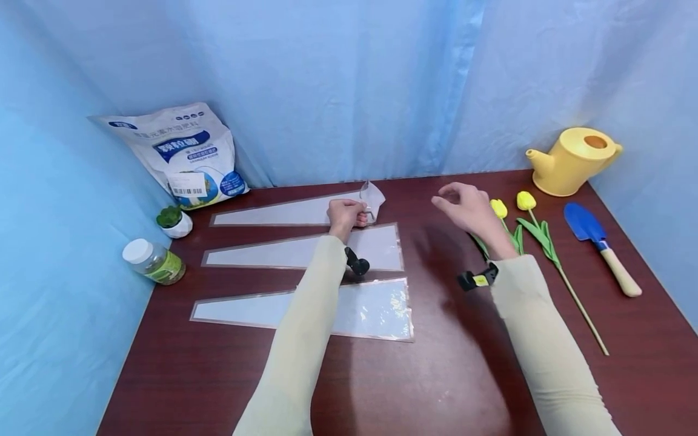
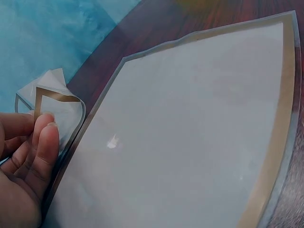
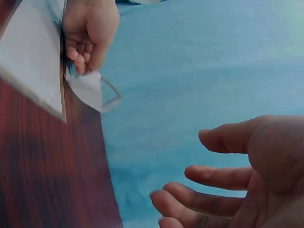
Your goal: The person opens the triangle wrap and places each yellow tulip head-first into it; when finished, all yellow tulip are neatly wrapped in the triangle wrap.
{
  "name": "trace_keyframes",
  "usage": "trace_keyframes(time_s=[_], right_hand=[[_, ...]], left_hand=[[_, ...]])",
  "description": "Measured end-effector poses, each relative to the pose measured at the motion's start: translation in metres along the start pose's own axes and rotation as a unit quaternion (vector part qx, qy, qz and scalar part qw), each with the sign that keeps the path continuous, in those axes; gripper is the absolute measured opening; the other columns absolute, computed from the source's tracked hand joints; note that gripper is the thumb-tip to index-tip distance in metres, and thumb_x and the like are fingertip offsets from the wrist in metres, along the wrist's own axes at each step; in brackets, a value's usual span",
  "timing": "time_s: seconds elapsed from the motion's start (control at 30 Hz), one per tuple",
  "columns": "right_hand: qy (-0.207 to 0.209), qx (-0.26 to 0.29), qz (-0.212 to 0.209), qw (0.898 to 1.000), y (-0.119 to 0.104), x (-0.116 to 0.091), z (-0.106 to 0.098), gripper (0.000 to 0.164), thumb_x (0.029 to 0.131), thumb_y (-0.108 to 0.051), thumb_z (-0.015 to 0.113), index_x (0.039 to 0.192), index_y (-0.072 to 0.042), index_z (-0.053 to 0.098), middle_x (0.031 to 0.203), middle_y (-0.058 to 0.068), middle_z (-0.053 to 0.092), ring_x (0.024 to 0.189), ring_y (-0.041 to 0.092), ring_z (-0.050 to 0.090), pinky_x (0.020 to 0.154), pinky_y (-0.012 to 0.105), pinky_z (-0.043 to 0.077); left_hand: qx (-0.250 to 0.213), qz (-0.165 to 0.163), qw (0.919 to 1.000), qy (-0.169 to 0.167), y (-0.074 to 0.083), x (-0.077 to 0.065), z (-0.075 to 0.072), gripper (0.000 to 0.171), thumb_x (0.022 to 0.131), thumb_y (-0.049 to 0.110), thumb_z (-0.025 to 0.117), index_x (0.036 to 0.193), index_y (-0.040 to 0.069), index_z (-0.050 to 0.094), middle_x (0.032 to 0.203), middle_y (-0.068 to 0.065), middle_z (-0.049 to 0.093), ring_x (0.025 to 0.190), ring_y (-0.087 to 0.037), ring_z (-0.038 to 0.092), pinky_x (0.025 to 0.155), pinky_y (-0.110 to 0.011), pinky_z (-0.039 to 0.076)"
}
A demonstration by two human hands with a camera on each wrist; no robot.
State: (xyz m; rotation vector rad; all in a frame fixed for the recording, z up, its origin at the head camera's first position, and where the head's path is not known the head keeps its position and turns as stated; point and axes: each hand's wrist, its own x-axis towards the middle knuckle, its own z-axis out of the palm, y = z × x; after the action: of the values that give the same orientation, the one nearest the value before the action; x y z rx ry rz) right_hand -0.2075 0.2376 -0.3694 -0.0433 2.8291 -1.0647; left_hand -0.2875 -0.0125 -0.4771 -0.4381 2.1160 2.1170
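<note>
Three tapered clear plastic flower sleeves with white panels lie on the table: a far one [image 1: 272,212], a middle one [image 1: 378,245] and a near one [image 1: 376,312]. My left hand [image 1: 346,215] pinches the far sleeve near its wide right end, which is lifted and folded up. In the left wrist view the thumb and fingers grip its creased film [image 2: 64,107], beside another flat sleeve [image 2: 180,123]. My right hand [image 1: 471,212] hovers to the right, above the tulips, fingers apart and loosely bent. Nothing lies between its fingers [image 3: 204,197].
Two yellow artificial tulips [image 1: 526,201], a blue trowel [image 1: 586,224] and a yellow watering can [image 1: 564,163] are on the right. At left stand a fertilizer bag [image 1: 185,154], a small potted succulent [image 1: 177,225] and a white-lidded jar [image 1: 155,263]. Blue curtains [image 1: 338,91] border the table.
</note>
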Motion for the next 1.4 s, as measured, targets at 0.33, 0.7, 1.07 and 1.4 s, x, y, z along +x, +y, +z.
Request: trace_keyframes(time_s=[0.33,0.7,1.07,1.4], right_hand=[[-0.008,-0.033,0.015,0.999,0.045,-0.049,-0.016,0.066,0.102,-0.048,0.051,0.142,0.004,0.047,0.133,0.029,0.058,0.123,0.045,0.056,0.1,0.059,0.045],[-0.033,-0.085,0.026,0.996,0.101,-0.089,-0.01,0.068,0.1,-0.044,0.057,0.14,0.01,0.047,0.126,0.031,0.063,0.105,0.042,0.064,0.086,0.056,0.053],[-0.012,-0.112,0.001,0.994,0.12,-0.112,0.006,0.056,0.089,-0.029,0.075,0.124,0.012,0.06,0.109,0.029,0.067,0.089,0.034,0.067,0.081,0.054,0.049],[-0.011,-0.144,0.004,0.99,0.12,-0.134,0.015,0.047,0.084,-0.015,0.078,0.121,0.01,0.061,0.091,0.017,0.053,0.085,0.028,0.047,0.066,0.034,0.035]], left_hand=[[0.0,-0.005,1.0,0.0,-0.002,0.002,-0.003,0.016,0.089,0.006,0.072,0.098,-0.007,0.075,0.056,-0.003,0.065,0.044,-0.007,0.061,0.047,-0.022,0.055],[0.001,-0.003,1.0,0.009,-0.002,0.001,-0.004,0.016,0.089,0.006,0.071,0.098,-0.007,0.075,0.055,-0.002,0.064,0.043,-0.007,0.061,0.046,-0.022,0.054],[0.002,0.015,0.9999,0.008,-0.003,0.0,-0.002,0.016,0.089,0.005,0.071,0.097,-0.008,0.075,0.056,-0.001,0.064,0.043,-0.006,0.06,0.046,-0.02,0.053],[0.0,0.014,0.9999,0.002,-0.003,0.0,0.0,0.016,0.09,0.006,0.071,0.098,-0.007,0.075,0.056,-0.001,0.064,0.044,-0.007,0.061,0.046,-0.021,0.054]])
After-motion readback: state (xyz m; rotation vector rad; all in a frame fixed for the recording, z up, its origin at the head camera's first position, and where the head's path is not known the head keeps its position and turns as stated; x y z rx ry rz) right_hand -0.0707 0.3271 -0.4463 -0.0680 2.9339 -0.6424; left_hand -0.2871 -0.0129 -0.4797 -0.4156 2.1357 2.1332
